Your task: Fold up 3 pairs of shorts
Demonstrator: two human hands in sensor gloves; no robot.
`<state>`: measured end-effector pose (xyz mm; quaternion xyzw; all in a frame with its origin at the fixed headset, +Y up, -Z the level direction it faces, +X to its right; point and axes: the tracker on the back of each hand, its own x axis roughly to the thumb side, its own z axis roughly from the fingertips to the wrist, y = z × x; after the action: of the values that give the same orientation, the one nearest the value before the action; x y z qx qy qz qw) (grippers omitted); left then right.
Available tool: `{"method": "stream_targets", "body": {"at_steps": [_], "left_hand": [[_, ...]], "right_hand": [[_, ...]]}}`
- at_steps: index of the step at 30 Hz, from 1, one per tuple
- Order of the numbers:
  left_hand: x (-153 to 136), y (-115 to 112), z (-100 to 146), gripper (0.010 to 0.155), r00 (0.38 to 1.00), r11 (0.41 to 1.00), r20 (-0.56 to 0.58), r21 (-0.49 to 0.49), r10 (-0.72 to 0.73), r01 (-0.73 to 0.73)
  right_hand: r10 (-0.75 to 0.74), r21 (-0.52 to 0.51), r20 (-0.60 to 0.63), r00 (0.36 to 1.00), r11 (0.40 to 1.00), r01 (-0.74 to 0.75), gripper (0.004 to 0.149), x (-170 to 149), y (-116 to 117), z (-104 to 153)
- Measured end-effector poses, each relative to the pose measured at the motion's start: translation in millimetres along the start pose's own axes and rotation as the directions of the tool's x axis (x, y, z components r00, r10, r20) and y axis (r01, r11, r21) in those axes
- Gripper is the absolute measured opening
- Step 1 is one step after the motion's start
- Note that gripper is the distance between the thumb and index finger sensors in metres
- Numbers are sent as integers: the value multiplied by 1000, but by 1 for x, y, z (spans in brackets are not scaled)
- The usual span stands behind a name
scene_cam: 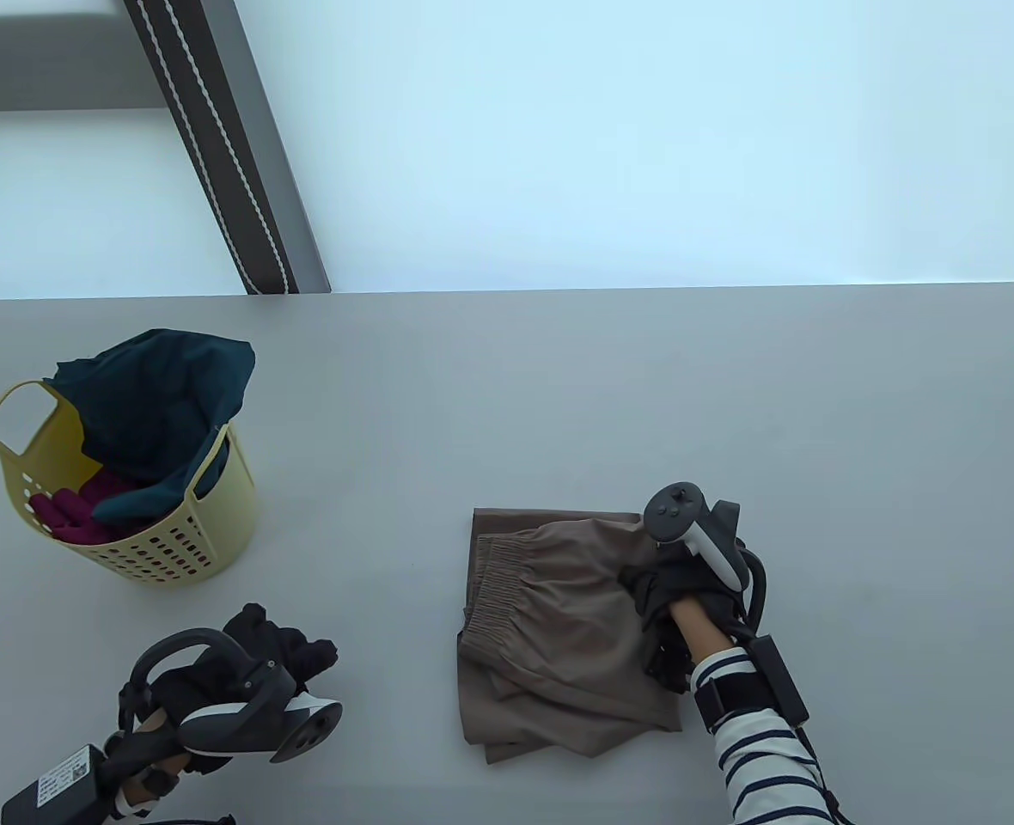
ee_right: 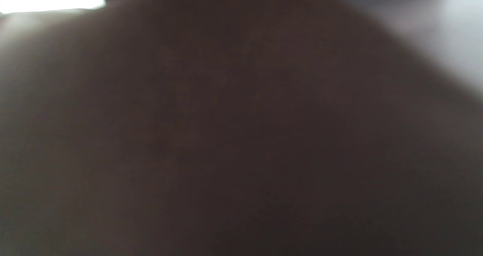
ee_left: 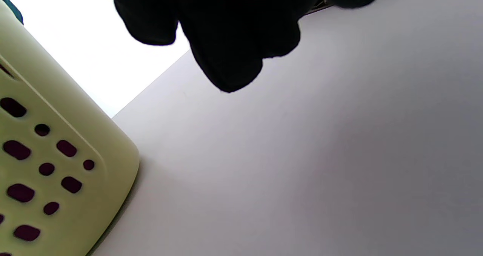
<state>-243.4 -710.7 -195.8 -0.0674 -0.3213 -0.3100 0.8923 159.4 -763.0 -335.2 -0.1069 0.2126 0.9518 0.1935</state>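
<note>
Right fingers [scene_cam: 657, 593] gripping folded brown shorts [scene_cam: 558, 636], waistband facing left, left fingers [scene_cam: 288, 644] loosely curled, empty.

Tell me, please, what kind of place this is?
Probably a staged laundry-folding station, not clearly a home: a plain grey table, a yellow laundry basket holding clothes, brown shorts laid out, and sensor gloves with trackers on both hands.

No legible text or labels

A home laundry spot: yellow basket [scene_cam: 202, 537] of clothes on a grey table [scene_cam: 558, 387].
</note>
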Motion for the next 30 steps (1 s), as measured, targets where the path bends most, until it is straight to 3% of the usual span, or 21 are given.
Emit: {"method": "stream_targets", "body": {"at_steps": [3, 6, 11, 14, 16, 20, 22, 26, 28, 29, 30], "left_hand": [[0, 0, 0, 57, 1000, 1000, -3, -4, 1, -1], [0, 0, 0, 57, 1000, 1000, 2, -8, 5, -5], [0, -1, -1, 57, 1000, 1000, 13, -9, 9, -9], [0, -3, -3, 57, 1000, 1000, 24, -21, 17, -17], [0, -4, -3, 57, 999, 999, 26, -28, 20, -19], [-2, -4, -3, 58, 1000, 1000, 10, -22, 20, -20], [-2, -4, -4, 58, 1000, 999, 11, -24, 22, -22], [-2, -5, -5, 57, 999, 999, 22, -36, 27, -26], [-3, -6, -6, 57, 999, 999, 24, -42, 31, -30], [-3, -6, -6, 57, 999, 999, 24, -44, 33, -32], [-3, -6, -7, 57, 999, 998, 25, -47, 35, -34]], "right_hand": [[-27, -42, -8, 1000, 999, 27, 44, 2, -2, 2], [-89, -39, 2, 996, 995, 89, 41, 3, -9, 5], [-347, -5, 92, 933, 937, 349, 36, 25, -45, 21], [-594, 6, 131, 794, 801, 598, 34, 42, -67, 23], [-659, -18, 172, 732, 741, 671, 32, 46, -76, 22], [-804, -147, 351, 479, 458, 877, 32, 29, -125, 18], [-850, -199, 426, 309, 245, 949, 32, 0, -147, 14], [-881, -272, 458, 118, -13, 962, 33, -66, -166, 6], [-892, -308, 441, 98, -48, 950, 35, -91, -165, 4], [-900, -348, 418, 123, -34, 937, 37, -108, -162, 2], [-909, -390, 375, 181, 23, 921, 44, -128, -155, -1]]}}
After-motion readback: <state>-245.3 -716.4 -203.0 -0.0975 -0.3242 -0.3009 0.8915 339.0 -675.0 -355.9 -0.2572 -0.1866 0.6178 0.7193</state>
